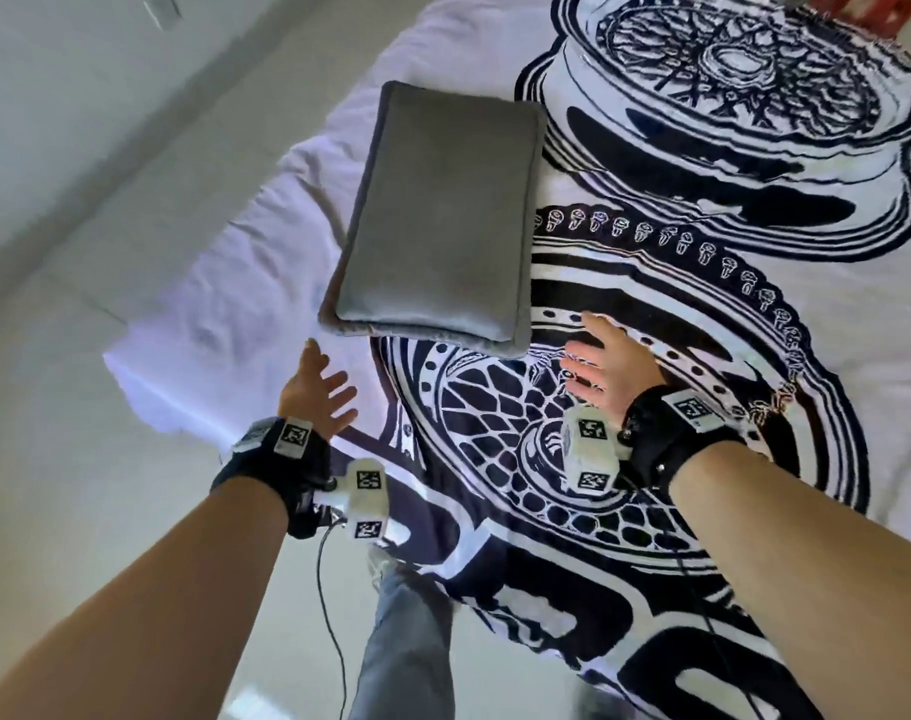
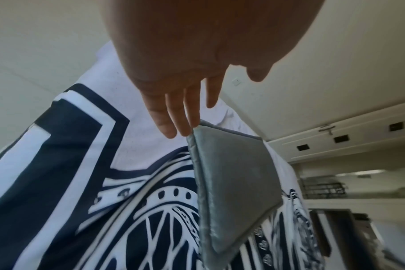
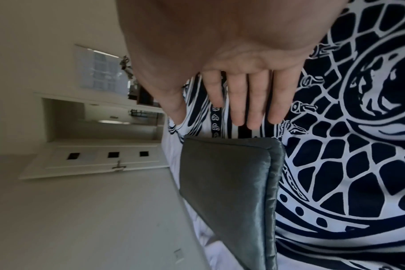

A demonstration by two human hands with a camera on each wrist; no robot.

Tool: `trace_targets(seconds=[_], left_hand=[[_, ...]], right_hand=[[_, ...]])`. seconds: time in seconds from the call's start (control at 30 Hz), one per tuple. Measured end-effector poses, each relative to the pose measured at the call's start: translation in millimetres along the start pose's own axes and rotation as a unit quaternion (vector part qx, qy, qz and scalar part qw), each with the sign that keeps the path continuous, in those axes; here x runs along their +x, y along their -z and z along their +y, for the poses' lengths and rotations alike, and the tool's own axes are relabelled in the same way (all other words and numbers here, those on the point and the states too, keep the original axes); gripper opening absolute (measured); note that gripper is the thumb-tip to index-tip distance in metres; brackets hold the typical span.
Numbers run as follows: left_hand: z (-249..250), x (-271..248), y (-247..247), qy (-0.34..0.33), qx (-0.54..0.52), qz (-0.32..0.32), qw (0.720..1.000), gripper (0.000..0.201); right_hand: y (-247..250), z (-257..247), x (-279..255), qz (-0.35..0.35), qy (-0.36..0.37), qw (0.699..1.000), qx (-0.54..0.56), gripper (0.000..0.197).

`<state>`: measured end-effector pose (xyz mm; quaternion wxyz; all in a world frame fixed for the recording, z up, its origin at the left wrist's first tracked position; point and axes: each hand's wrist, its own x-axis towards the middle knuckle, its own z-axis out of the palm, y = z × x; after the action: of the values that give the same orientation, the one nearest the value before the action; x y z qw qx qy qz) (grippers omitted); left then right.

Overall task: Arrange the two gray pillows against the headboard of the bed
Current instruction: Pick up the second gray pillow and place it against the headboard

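Both sets of fingers are spread and empty, left hand point(image 1: 316, 392) and right hand point(image 1: 612, 363) flanking the near short end of the gray pillow point(image 1: 438, 210), lying lengthwise near the bed's point(image 1: 225, 283) left edge

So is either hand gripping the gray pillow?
No: the left hand and right hand are open, near the gray pillow.

A plain gray pillow point(image 1: 438, 215) lies on a navy-and-white wheel-patterned blanket point(image 1: 651, 459) over a white sheet point(image 1: 245, 262).
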<state>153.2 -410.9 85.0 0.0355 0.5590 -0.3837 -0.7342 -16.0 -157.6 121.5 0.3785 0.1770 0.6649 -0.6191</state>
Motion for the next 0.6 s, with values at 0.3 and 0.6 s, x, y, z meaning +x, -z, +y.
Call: trace_targets(seconds=[0.3,0.6], left_hand=[[37.3,189.2,-1.8,-0.007,0.022,0.078,0.997,0.079],[30.6,290.3,-7.8,-0.095,0.156,0.123,0.975,0.064]], right_hand=[[-67.9,29.4,176.0,0.096,-0.043,0.994,-0.002,0.082],[-62.9,60.1,265.3,0.133,-0.037,0.99,-0.032,0.05]])
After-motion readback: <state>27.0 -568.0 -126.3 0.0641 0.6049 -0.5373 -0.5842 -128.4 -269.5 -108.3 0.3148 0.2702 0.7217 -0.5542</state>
